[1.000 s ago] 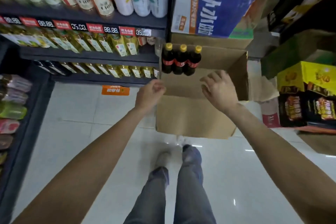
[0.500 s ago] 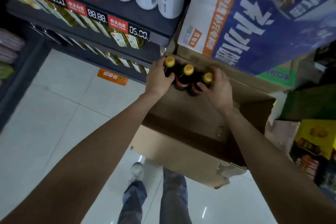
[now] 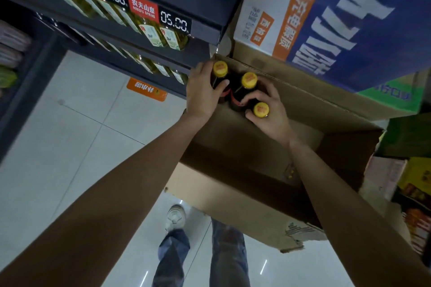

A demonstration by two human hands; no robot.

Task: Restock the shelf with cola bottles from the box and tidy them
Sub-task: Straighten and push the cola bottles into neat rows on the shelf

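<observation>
- Head view, centre frame: the left hand (image 3: 202,93) now wraps the neck of the left cola bottle (image 3: 220,77); a second ago it hovered empty at the box rim.
- The right hand (image 3: 268,112) has likewise come in and curls round the right cola bottle (image 3: 261,109), fingertips touching the middle cola bottle (image 3: 246,87).
- All three yellow-capped bottles stand together in the far left corner of the cardboard box (image 3: 303,109), just beside the shelf (image 3: 200,28) at upper left.
- Both grips look set, so lifting the bottles out towards the shelf appears to be next; nothing is restocked yet.
</observation>
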